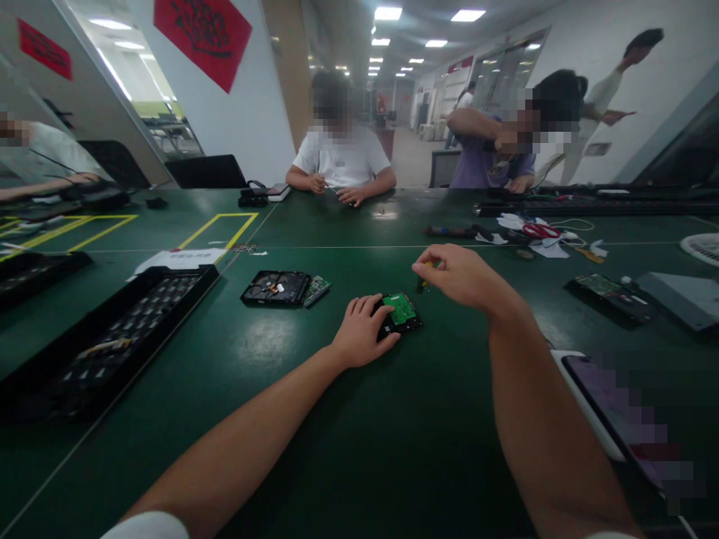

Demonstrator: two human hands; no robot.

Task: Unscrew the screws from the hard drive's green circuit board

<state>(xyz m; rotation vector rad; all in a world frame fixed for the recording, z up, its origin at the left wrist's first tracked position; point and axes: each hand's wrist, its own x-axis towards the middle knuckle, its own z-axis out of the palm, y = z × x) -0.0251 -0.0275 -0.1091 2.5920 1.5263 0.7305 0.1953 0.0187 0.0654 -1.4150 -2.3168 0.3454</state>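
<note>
A black hard drive with a green circuit board (402, 308) lies on the dark green table in front of me. My left hand (365, 333) grips it from the left, fingertips on its far side and thumb along the near edge. To the right and slightly above the table, my right hand (449, 273) pinches what looks like a short yellow-and-black screwdriver (421, 283), mostly covered by the fingers. That tool is apart from the drive. Left of the drive sit another black drive casing (275, 288) and a loose circuit board (317, 290).
A long black tray (126, 337) with small parts stands at the left. On the right are another drive (610, 297), a grey box (682, 299) and a phone (612, 412). Tools and scraps (542, 230) lie farther back. A person (342, 161) works across the table.
</note>
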